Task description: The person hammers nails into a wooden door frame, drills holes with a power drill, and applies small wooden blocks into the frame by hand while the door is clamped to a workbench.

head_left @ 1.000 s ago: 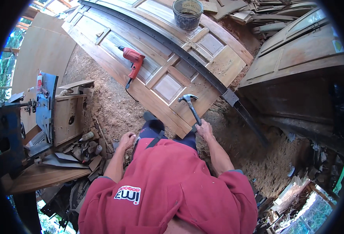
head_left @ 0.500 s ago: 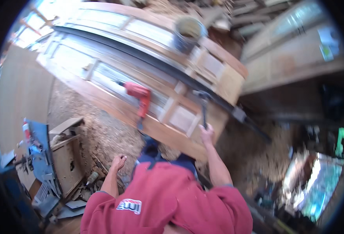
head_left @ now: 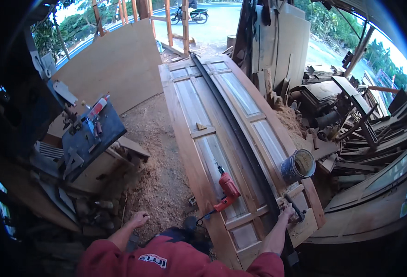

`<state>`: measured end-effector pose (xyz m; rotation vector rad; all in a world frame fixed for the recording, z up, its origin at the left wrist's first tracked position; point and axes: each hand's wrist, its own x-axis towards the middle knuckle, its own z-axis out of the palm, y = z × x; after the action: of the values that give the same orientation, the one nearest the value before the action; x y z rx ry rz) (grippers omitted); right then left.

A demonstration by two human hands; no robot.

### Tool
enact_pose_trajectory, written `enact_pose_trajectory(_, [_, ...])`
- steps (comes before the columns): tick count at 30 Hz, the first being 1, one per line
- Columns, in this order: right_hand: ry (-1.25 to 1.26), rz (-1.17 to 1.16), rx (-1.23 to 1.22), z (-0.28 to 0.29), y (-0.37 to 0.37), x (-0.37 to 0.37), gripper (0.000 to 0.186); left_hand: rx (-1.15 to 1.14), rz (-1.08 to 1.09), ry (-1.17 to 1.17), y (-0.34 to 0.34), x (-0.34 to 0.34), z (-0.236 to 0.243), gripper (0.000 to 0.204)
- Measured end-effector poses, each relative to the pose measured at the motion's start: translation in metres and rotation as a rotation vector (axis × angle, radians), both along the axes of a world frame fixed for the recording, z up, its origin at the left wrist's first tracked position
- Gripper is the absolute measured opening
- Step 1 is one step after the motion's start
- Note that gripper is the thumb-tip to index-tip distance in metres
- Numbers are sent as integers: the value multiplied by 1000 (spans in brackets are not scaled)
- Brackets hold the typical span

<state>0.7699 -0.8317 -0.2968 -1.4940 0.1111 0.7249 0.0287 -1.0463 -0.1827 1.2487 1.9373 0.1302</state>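
Note:
My right hand (head_left: 285, 213) reaches over the near right end of a panelled wooden door (head_left: 197, 184). Its fingers are closed at a dark-handled hammer (head_left: 297, 208), low against the wood; the exact grip is partly hidden. My left hand (head_left: 140, 219) hangs left of the door, above the shavings, with its fingers curled in and nothing visible in them. A red power drill (head_left: 229, 191) lies on the door, its bit pointing away from me. Just beyond my right hand stands a paint bucket (head_left: 292, 168). A long dark bar (head_left: 240, 129) runs lengthwise along the panels.
A small wood offcut (head_left: 200, 126) lies farther up the door. At left, a blue-topped stand (head_left: 105, 134) holds tools and a tube. Wood shavings (head_left: 155, 152) cover the floor. Scrap boards (head_left: 374, 152) pile up at right; a plywood sheet (head_left: 111, 74) leans at the far left.
My view has turned, so the door now runs away from me. The hammer, earlier held up by its handle, is now down at the door's near right end. My left hand stays low, curled.

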Motion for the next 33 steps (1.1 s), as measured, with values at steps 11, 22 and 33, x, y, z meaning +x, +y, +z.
enact_pose_trajectory(11, [-94,788,-104,4,-21,-230,35,-531,-87,175,-178,-70,-133,44])
enact_pose_trajectory(22, [-591,687,-429,-33,-55,-339,61,-345,73,-60,25,-199,-151,39])
enact_pose_trajectory(33, [-307,489,-944,-32,16,-407,82,-112,109,-74,187,-300,-96,39])
